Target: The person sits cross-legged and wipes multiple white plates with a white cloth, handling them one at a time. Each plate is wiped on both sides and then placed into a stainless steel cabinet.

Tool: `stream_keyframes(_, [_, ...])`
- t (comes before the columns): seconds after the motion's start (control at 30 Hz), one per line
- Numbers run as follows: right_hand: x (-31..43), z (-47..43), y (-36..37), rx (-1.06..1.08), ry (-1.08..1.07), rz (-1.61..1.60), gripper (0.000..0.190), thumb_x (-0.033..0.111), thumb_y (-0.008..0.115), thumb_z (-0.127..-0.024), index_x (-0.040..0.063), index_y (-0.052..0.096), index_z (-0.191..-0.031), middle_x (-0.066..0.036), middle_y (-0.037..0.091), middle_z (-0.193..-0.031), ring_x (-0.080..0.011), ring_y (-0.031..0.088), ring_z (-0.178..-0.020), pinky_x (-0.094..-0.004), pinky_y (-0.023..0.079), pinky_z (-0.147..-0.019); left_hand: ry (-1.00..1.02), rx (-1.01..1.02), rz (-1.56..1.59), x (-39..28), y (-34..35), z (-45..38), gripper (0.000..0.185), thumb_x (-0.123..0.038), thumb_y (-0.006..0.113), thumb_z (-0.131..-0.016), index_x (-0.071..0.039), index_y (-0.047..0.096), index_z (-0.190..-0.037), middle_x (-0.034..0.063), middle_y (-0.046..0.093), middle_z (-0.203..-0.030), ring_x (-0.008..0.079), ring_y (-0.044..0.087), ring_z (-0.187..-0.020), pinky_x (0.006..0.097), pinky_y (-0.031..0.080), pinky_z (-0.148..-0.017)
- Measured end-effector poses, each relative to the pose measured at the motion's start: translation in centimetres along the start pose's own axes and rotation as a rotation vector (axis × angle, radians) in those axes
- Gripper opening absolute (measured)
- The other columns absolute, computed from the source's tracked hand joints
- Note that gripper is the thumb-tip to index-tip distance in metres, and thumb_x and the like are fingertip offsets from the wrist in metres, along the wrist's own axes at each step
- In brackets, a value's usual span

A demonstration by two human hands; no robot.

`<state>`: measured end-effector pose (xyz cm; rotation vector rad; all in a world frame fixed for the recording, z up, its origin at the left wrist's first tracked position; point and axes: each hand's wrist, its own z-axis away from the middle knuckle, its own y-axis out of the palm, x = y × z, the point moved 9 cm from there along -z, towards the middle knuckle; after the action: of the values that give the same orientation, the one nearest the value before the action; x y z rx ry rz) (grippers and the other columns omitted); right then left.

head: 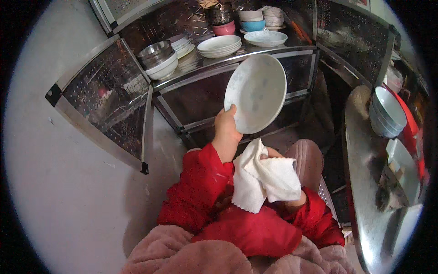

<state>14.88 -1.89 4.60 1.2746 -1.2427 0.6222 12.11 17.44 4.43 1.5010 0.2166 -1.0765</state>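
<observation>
My left hand (227,128) grips the lower left rim of a white plate (258,94), thumb over its face. The plate is raised and tilted in front of the open cabinet, with faint greyish patches on it. Lower down, my right hand (272,153) holds a white cloth (261,178) that drapes over most of its fingers. Plate and cloth are apart. Beyond the plate, a stack of white plates (219,45) and a shallow white dish (266,38) rest on the cabinet shelf (186,65).
Steel and white bowls (159,60) are stacked at the shelf's left. A pink bowl (224,28) and a blue bowl (253,25) stand farther back. An open cabinet door (109,97) juts out left. At right, a metal-topped table (362,171) bears stacked bowls (386,113) and a white dish (405,167).
</observation>
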Motion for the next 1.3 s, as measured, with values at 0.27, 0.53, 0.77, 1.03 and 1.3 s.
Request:
stream_keyframes(0.27, [-11.6, -2.6, -9.0, 0.029, -0.066, -0.325, 0.044, 0.024, 0.058, -0.09, 0.004, 0.046, -0.128, -0.011, 0.054, -0.118, -0.0208, 0.055, -0.105, -0.0329, 0.048, -0.087, -0.029, 0.04, 0.295, -9.7, 9.3, -9.1, 0.042, -0.012, 0.041, -0.093, -0.002, 0.039, -0.134, 0.0175, 0.046, -0.134, 0.0339, 0.047, -0.121, 0.0522, 0.043, -0.096])
stream_keyframes(0.53, [-19.6, -3.8, -9.2, -0.01, 0.158, -0.751, 0.046, 0.019, 0.055, -0.089, 0.007, 0.041, -0.131, -0.008, 0.053, -0.121, -0.0252, 0.056, -0.108, -0.0386, 0.048, -0.093, 0.648, 0.105, -0.99, -23.7, 11.5, -17.0, 0.055, -0.03, 0.075, -0.078, 0.008, 0.055, -0.112, 0.0205, 0.06, -0.105, 0.0256, 0.058, -0.099, 0.032, 0.051, -0.084])
stream_keyframes(0.77, [-27.0, -3.0, -12.7, -0.107, 0.336, -0.775, 0.034, 0.02, 0.049, -0.094, 0.008, 0.048, -0.126, -0.012, 0.056, -0.118, -0.0275, 0.059, -0.105, -0.0428, 0.051, -0.09, 0.489, -0.063, -0.223, -29.7, 8.5, -24.3, 0.039, -0.023, 0.056, -0.085, 0.005, 0.05, -0.112, 0.0238, 0.045, -0.117, 0.0386, 0.044, -0.113, 0.0494, 0.047, -0.09])
stream_keyframes(1.03, [-27.9, -3.9, -13.5, -0.178, 0.411, -0.74, 0.036, 0.02, 0.052, -0.093, 0.007, 0.047, -0.126, -0.012, 0.056, -0.118, -0.0267, 0.058, -0.105, -0.0419, 0.05, -0.09, 0.877, -0.656, -1.965, -34.9, 9.2, -27.1, 0.05, -0.038, 0.075, -0.074, -0.006, 0.063, -0.109, 0.0184, 0.066, -0.105, 0.0361, 0.061, -0.102, 0.0431, 0.047, -0.087])
stream_keyframes(1.3, [-27.9, -3.6, -14.0, -0.202, 0.451, -0.711, 0.038, 0.02, 0.054, -0.092, 0.007, 0.046, -0.127, -0.013, 0.056, -0.117, -0.0258, 0.058, -0.105, -0.0411, 0.05, -0.09, 0.564, -0.671, -2.386, -32.3, 9.4, -30.9, 0.039, -0.022, 0.057, -0.084, -0.008, 0.059, -0.121, 0.0164, 0.062, -0.116, 0.0316, 0.056, -0.114, 0.0433, 0.047, -0.089])
